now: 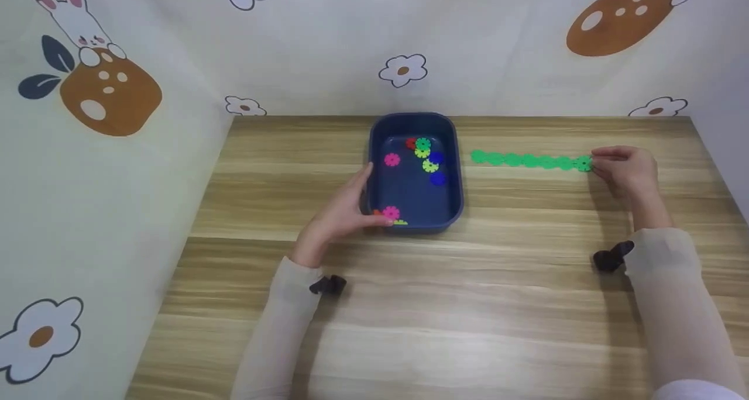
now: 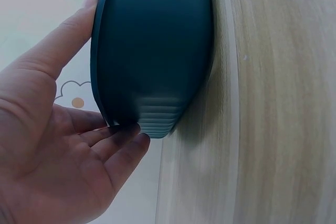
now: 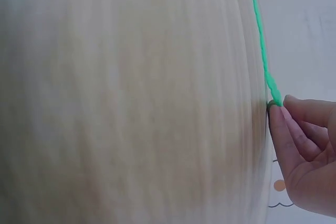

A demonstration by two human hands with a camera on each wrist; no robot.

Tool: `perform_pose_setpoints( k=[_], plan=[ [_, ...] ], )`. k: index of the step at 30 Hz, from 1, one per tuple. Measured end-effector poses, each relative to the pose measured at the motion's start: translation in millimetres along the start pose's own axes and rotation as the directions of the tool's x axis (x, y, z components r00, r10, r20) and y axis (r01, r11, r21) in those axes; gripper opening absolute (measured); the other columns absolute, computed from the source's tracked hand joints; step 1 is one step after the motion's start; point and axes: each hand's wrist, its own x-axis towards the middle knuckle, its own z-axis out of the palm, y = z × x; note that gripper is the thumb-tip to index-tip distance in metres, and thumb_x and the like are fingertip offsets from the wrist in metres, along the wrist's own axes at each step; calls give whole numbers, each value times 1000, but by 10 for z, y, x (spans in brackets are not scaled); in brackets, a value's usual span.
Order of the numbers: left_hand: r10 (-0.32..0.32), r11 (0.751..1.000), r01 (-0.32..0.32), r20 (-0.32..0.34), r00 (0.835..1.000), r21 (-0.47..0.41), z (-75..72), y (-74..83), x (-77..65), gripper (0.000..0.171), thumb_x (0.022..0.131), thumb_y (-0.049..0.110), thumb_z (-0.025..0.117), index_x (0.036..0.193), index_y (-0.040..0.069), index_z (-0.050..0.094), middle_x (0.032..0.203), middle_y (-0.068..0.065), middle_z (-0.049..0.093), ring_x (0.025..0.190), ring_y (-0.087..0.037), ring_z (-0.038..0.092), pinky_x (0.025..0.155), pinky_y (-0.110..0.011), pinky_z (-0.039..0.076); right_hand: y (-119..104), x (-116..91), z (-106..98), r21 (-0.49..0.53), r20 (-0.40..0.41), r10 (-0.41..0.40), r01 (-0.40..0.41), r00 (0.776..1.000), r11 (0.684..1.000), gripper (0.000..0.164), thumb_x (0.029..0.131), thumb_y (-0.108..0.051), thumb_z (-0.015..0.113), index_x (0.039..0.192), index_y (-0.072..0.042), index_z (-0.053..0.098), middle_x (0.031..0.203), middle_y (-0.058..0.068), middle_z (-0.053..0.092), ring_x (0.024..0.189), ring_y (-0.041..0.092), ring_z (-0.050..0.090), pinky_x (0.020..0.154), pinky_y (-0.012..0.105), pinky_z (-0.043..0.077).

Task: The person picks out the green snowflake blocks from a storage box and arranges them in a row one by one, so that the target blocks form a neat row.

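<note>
A chain of green notched flower discs [image 1: 529, 161] lies in a row on the wooden table, right of a dark blue plastic bin. My right hand [image 1: 629, 169] pinches the disc at the chain's right end between thumb and fingertips. The right wrist view shows the chain edge-on as a thin green strip [image 3: 261, 38] running up from the fingertips. My left hand [image 1: 339, 210] holds the blue bin [image 1: 459, 198] at its near left corner, thumb over the near end and fingers along the left side. Loose discs, including a pink one [image 1: 392, 159], lie inside the bin.
Several blue, yellow, red and green discs sit toward the right of the bin, with a pink disc [image 1: 391, 213] at its near left corner. Behind the wooden table [image 1: 468, 306] rises a cloth backdrop [image 1: 327, 55] with printed flowers and rabbits. Each wrist carries a black camera mount [image 1: 613, 256].
</note>
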Motion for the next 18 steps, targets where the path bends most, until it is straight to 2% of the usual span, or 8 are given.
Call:
perform_pose_setpoints(
  k=[2,4,6,14,16,18],
  plan=[
    [0,1000,0,2,1000,-1,-1,1,1,120,75,49,85,162,19,8,169,-6,12,155,-26,17,126,-46,20,1,-5,-15,55,-1,0,0,1000,998,14,95,-9,66,105,-16,70,76,-26,67,78,-11,65,79,11,56],
    [-3,1000,3,3,1000,-5,-2,-1,0,121,74,49,85,162,20,8,169,-6,12,155,-26,18,126,-47,21,-3,-14,-29,116,0,4,-4,1000,993,15,94,-7,67,98,-21,72,76,-23,69,78,-9,67,78,11,56],
    [-5,1000,5,2,1000,-11,-2,-3,0,121,74,49,85,162,20,8,169,-6,12,155,-27,18,126,-47,20,-9,-25,-40,146,1,8,-8,1000,989,15,93,-8,67,98,-22,72,77,-22,71,78,-8,68,77,11,56],
    [-7,1000,7,-2,1000,-25,3,5,-6,121,74,45,87,162,21,8,169,-5,11,155,-26,17,126,-48,20,-81,-60,-38,34,-32,-29,30,999,999,13,95,-15,68,107,-19,70,73,-30,67,76,-12,65,74,8,55],
    [-8,1000,8,-4,1000,-20,3,8,-9,120,74,45,86,162,21,8,169,-5,12,155,-26,17,126,-48,20,-112,-70,-28,41,-31,-24,26,999,999,13,94,-17,68,107,-20,70,73,-31,67,76,-12,66,73,8,54],
    [-2,1000,2,-7,1000,-13,2,8,-9,120,74,44,86,162,20,9,169,-6,13,155,-27,17,126,-48,20,-148,-81,-15,103,-21,-24,26,999,994,14,94,-14,68,106,-20,70,75,-28,69,77,-10,67,74,9,55]
  ],
)
